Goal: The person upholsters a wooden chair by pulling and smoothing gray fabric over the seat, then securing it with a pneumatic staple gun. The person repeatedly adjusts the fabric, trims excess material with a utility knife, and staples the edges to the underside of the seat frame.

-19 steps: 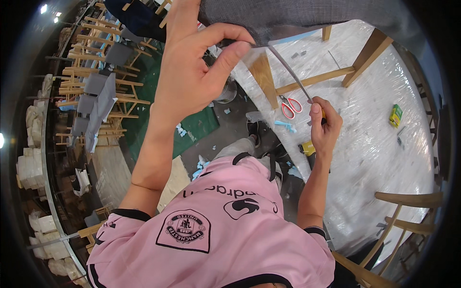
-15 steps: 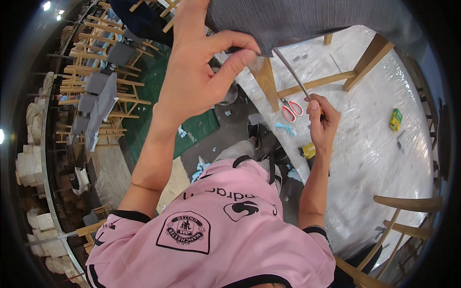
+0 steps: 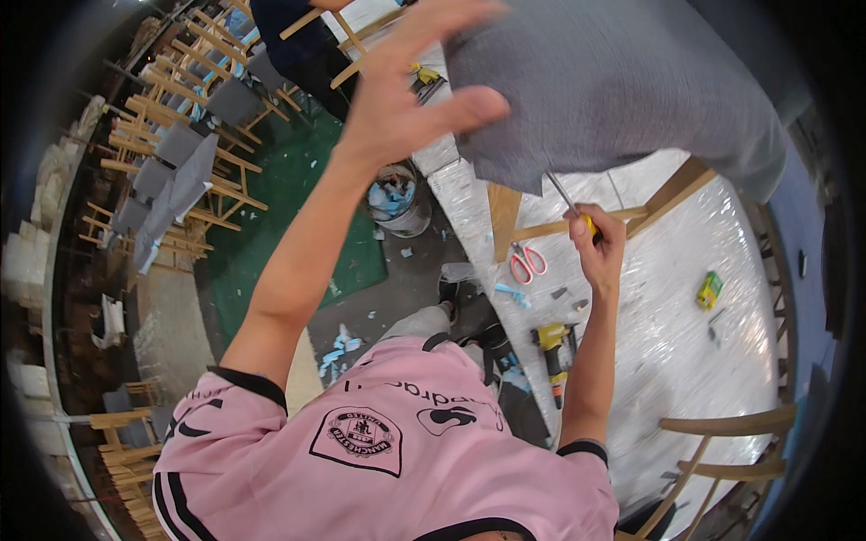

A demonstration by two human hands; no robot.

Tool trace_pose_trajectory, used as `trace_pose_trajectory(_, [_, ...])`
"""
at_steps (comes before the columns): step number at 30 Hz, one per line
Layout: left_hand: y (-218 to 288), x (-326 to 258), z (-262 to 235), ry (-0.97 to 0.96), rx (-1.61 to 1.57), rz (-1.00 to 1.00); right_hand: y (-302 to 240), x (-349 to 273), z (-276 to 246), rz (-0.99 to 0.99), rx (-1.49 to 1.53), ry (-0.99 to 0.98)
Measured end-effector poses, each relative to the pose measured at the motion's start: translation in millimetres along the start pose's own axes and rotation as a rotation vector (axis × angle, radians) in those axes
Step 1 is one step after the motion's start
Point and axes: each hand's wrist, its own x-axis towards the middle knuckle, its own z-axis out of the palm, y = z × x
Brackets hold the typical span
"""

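Clenched right hand (image 3: 595, 243) drives screwdriver (image 3: 564, 196) under grey seat cushion (image 3: 613, 90), upper right; left hand (image 3: 406, 99) splayed, steadying it.

**Two Arms Reached Up**

The left arm stretched long and almost straight, up and away from the pink sleeve. The left hand (image 3: 410, 99) was open wide, its fingers spread and its thumb sticking out to the side. The right arm bent at the elbow and rose straight up. The right hand (image 3: 597, 245) was curled tight into a fist.
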Motion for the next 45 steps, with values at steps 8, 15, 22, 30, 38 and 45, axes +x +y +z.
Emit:
trace_pose_trajectory(8, [-17, -3, 30, 0.04, 0.158, 0.188, -73, 19, -23, 0.053, -0.38, -0.094])
trace_pose_trajectory(15, [-17, -6, 35, 0.182, -0.05, 0.102, -95, 23, -34, 0.034, -0.533, -0.178])
trace_pose_trajectory(22, [-24, -15, 57, 0.363, 0.013, 0.086, -95, 45, -44, -0.097, -0.643, -0.198])
trace_pose_trajectory(30, [-26, -12, 51, 0.334, 0.007, 0.071, -66, 25, -31, -0.01, -0.548, -0.121])
trace_pose_trajectory(38, [-22, -15, 53, 0.326, 0.038, 0.074, -57, 1, -2, 0.126, -0.266, -0.135])
trace_pose_trajectory(45, [-18, -14, 54, 0.311, 0.004, 0.03, -56, 9, -17, 0.033, -0.364, -0.14])
